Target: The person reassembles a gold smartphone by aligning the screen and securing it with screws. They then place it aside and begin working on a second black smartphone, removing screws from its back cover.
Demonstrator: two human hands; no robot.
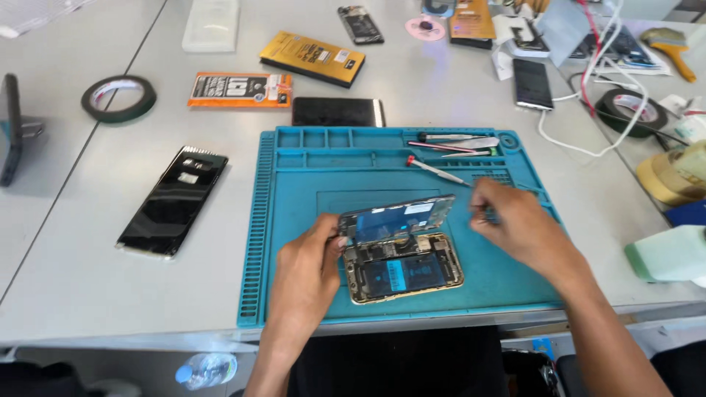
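You are looking down at a grey worktable (88, 279) with a blue silicone repair mat with moulded compartments (294, 184) lying in front of you. Near the middle of the mat rests an opened gold-framed smartphone body with its dark battery and circuitry exposed (403, 269). Its thin glass display panel (397, 219) is hinged up along the far edge, tilted over the body and apparently still attached to it. Your left hand (309, 276) is closed on the left edge of that raised panel, fingertips pinching it to hold it at its angle. Your right hand (515, 224) hovers apart from the phone at the mat's right side, fingers curled together near the small parts grid; whether they hold anything cannot be told. The panel is likely light, stiff and brittle, and any ribbon cables joining it to the body would tear easily, so grip it only by its side edges and do not swing it further open. The body is best steadied by its metal frame. A red-tipped precision screwdriver (437, 170) lies on the mat beyond the phone, well apart from both hands.
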